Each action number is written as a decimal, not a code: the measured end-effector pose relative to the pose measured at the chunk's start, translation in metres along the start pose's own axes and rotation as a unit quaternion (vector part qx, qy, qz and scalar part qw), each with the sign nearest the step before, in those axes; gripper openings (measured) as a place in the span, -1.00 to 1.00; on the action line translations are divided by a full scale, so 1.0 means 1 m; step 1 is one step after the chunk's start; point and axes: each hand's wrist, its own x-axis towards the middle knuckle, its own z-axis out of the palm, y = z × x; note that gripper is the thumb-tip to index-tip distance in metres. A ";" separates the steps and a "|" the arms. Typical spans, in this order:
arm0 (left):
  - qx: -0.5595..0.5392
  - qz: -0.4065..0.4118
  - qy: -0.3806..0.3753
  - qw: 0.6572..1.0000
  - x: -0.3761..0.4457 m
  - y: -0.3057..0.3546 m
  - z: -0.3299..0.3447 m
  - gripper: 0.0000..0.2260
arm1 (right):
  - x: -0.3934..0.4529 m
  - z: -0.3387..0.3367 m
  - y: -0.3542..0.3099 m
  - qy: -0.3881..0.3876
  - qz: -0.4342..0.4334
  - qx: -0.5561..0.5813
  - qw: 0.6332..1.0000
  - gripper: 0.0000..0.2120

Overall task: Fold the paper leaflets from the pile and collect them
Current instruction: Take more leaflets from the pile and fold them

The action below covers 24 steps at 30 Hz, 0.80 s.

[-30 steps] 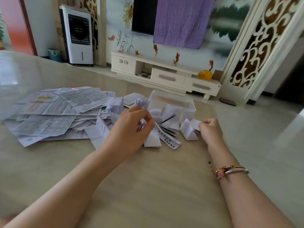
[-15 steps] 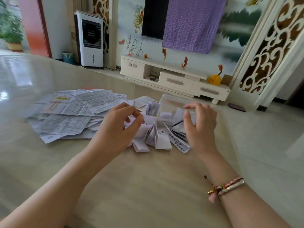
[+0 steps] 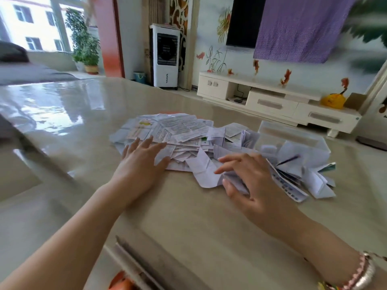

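A loose pile of printed paper leaflets (image 3: 173,130) lies on the beige table (image 3: 188,222). My left hand (image 3: 140,162) lies flat with spread fingers on the pile's near left edge. To the right, folded leaflets (image 3: 297,174) spill in a heap beside and in front of a clear plastic box (image 3: 291,137). My right hand (image 3: 249,181) hovers with loosely spread fingers over the heap's left end, its thumb touching a folded piece; a creased white sheet (image 3: 204,168) lies just left of it.
The glossy table runs far to the left and toward me. Its near edge shows at the bottom, with something orange (image 3: 121,281) below it. Beyond the table stand a white TV cabinet (image 3: 272,103) and a white air cooler (image 3: 165,57).
My left hand let go of the folded paper and moved left onto the leaflet pile, fingers now flat. My right hand dropped from the box toward the folded heap. The view turned left.
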 end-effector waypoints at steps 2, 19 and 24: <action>0.015 0.004 -0.012 1.000 0.001 -0.005 0.002 -0.57 | 0.000 0.001 0.001 -0.003 0.000 0.004 1.000 -0.79; 0.037 0.167 -0.038 0.985 0.038 0.021 0.020 -0.62 | -0.001 0.003 0.003 -0.016 0.014 0.030 0.999 -0.75; 0.006 0.153 -0.025 0.988 0.043 0.027 0.024 -0.67 | -0.001 0.002 0.006 -0.016 0.017 0.029 0.999 -0.75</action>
